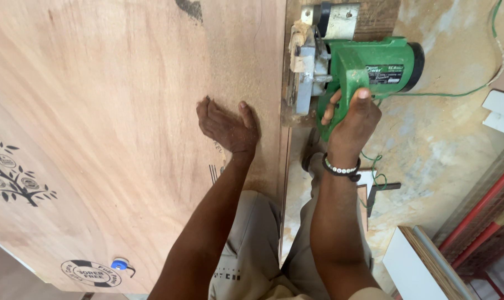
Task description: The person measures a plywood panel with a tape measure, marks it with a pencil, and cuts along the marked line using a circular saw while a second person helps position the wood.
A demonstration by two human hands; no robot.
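The right hand (352,119) has its grip closed around the handle of the green electric circular saw (354,66), which sits at the large plywood sheet's (124,111) right edge, just ahead of that grip (blade line running away from the person). The left hand (227,126) lies flat and open on the sheet, just left of the saw, sawdust around it.

The floor (446,150) was dusty and pale with sawdust on it. A red metal frame (480,214) stood at the right. White boards (416,266) lay near it.
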